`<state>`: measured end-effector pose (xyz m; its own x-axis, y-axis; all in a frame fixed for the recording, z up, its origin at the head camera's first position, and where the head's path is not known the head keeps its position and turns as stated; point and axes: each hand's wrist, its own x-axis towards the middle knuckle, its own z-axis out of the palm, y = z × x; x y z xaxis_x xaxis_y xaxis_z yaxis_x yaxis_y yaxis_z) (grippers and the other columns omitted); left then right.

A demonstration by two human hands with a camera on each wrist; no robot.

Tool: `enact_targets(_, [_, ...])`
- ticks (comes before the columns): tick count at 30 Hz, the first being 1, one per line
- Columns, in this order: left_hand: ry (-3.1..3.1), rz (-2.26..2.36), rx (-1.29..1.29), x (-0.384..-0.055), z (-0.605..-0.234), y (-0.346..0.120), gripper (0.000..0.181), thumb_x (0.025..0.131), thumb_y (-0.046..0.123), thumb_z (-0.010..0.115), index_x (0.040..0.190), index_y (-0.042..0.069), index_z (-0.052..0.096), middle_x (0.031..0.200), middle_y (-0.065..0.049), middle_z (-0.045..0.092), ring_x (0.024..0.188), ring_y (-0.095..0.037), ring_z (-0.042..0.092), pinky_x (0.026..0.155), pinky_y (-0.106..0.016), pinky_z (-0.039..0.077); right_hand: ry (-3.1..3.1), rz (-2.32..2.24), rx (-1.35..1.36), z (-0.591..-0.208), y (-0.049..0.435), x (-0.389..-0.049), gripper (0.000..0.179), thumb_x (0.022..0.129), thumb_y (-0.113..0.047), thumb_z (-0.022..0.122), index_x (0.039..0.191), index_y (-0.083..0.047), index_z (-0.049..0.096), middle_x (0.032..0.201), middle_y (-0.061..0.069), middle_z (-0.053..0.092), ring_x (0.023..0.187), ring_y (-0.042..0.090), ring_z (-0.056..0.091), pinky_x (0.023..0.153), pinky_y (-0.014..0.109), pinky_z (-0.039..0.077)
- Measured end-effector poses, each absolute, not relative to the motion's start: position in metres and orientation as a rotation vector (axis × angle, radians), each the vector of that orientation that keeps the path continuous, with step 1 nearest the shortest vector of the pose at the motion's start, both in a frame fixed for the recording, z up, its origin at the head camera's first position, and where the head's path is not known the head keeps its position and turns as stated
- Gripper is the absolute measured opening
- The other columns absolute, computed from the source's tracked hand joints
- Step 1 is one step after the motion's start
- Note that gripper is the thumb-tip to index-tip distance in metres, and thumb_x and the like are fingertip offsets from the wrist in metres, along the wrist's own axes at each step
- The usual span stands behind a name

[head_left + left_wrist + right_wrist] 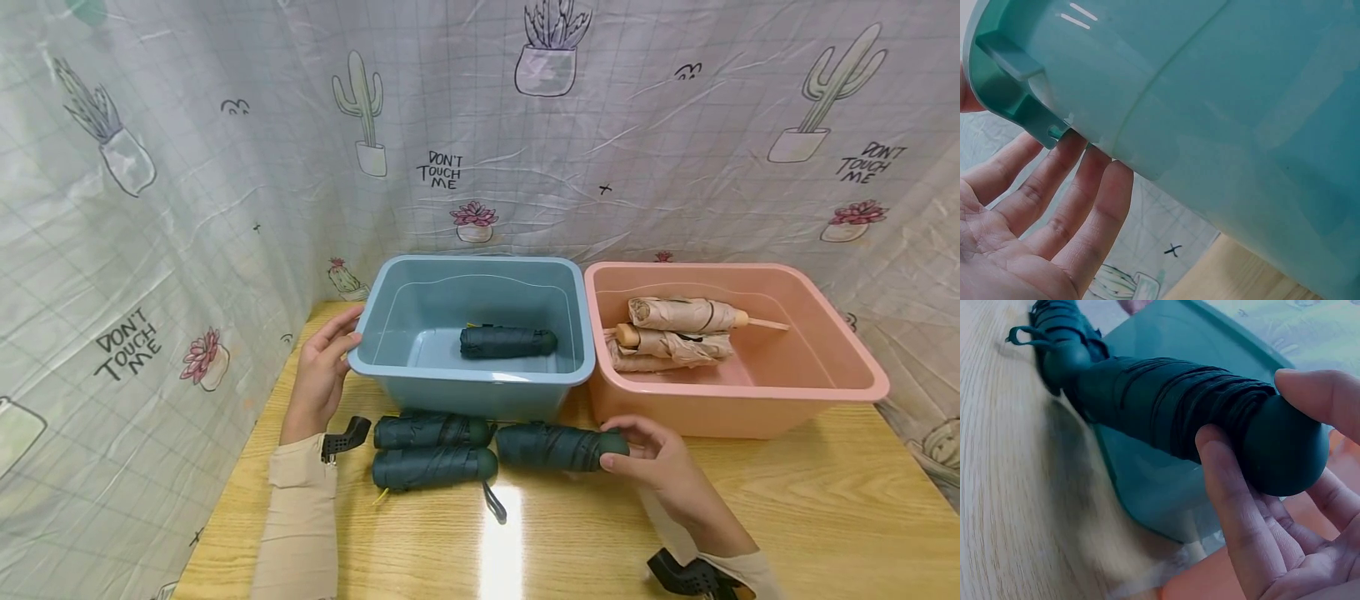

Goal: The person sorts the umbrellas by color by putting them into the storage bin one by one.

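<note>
My right hand grips the rounded handle end of a folded dark green umbrella, which lies in front of the blue bin. In the right wrist view, thumb and fingers go round the umbrella's knob. At the blue bin's left end, my left hand touches the rim; the left wrist view has its fingers fairly straight against the bin's outer wall. Two more dark green umbrellas lie side by side left of the held one. Another dark umbrella is inside the blue bin.
Right of the blue bin, nearly touching it, stands a pink bin with several beige folded umbrellas inside. Both bins stand on a wooden table. A cactus-print curtain hangs behind and at the sides.
</note>
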<state>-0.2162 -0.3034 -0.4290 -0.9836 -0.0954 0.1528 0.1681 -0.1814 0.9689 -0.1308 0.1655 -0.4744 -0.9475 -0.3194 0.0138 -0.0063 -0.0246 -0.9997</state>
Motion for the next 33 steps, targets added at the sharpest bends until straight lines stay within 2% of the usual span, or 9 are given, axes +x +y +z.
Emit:
enact_targets(10, [-1.893,-2.29,-0.082,-0.215,-0.429,-0.304,0.052,0.102,0.013,0.064,0.149,-0.001,0.048,0.122,-0.002,0.062,0.106,-0.011,0.063,0.08,-0.021,0.057,1.95,-2.15,-0.426,-0.466,0.168,-0.127,0.03,0.091,0.008,0.068,0.119,-0.003,0.064,0.109,-0.005,0.071,0.088,0.009,0.07,0.075,0.026,0.061])
enact_targets(17, [-1.893,-2.29,-0.084,-0.214,-0.428,-0.304,0.052,0.102,0.012,0.062,0.15,-0.003,0.046,0.122,-0.001,0.062,0.106,-0.01,0.064,0.081,-0.021,0.057,1.813,-2.259,-0.524,-0.461,0.162,-0.126,0.036,0.092,0.013,0.062,0.117,-0.013,0.065,0.111,-0.005,0.068,0.091,0.006,0.068,0.078,0.024,0.059])
enact_targets(28, [-1.886,-2.298,-0.089,-0.216,-0.428,-0.304,0.054,0.102,0.013,0.063,0.15,-0.003,0.045,0.123,-0.002,0.062,0.107,-0.011,0.063,0.081,-0.021,0.057,1.7,-2.313,-0.694,-0.439,0.156,-0.125,0.04,0.092,0.015,0.057,0.121,-0.013,0.063,0.12,-0.001,0.062,0.101,0.01,0.064,0.084,0.025,0.059])
enact_targets(33, [-1.888,-2.299,-0.091,-0.216,-0.429,-0.304,0.055,0.102,0.013,0.063,0.151,-0.004,0.044,0.123,-0.002,0.061,0.108,-0.011,0.063,0.082,-0.021,0.057,1.642,-2.291,-0.743,-0.425,0.153,-0.131,0.039,0.094,0.015,0.055,0.122,-0.012,0.062,0.118,-0.001,0.061,0.1,0.01,0.063,0.084,0.026,0.059])
